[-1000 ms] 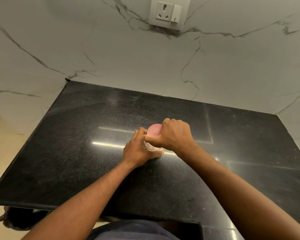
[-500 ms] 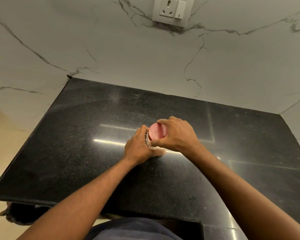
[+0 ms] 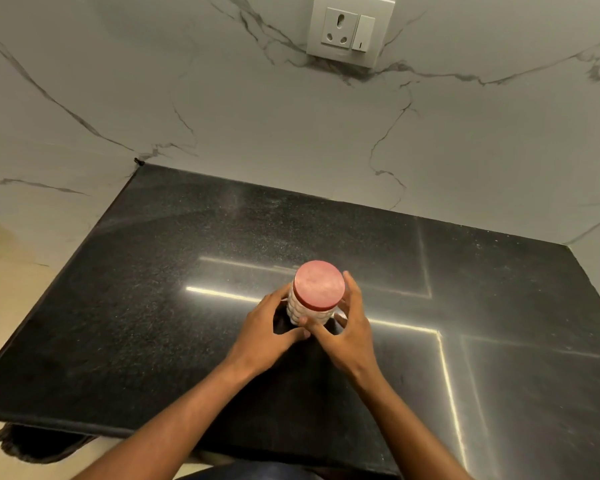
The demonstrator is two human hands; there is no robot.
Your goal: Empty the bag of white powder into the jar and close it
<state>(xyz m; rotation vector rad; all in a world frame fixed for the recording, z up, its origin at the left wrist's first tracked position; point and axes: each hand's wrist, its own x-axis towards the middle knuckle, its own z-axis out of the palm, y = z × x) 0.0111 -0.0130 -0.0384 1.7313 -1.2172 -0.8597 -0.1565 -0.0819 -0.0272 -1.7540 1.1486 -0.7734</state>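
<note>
A ribbed clear jar (image 3: 307, 311) filled with white powder stands upright on the black stone counter (image 3: 160, 306). Its pink lid (image 3: 318, 284) sits on top. My left hand (image 3: 269, 329) cups the jar's lower left side, fingers behind it and thumb near its base. My right hand (image 3: 347, 327) is beside the jar on the right with fingers spread; its thumb touches the jar's front and its fingertips stand next to the lid. No bag is in view.
A marble wall rises behind the counter, with a socket and switch plate (image 3: 350, 31) high up. The counter's front edge (image 3: 84, 429) runs near my body, and its left edge drops to a pale floor.
My right hand has come off the top of the lid and moved down to the jar's right side with fingers spread. The whole pink lid now shows. My left hand stays at the jar.
</note>
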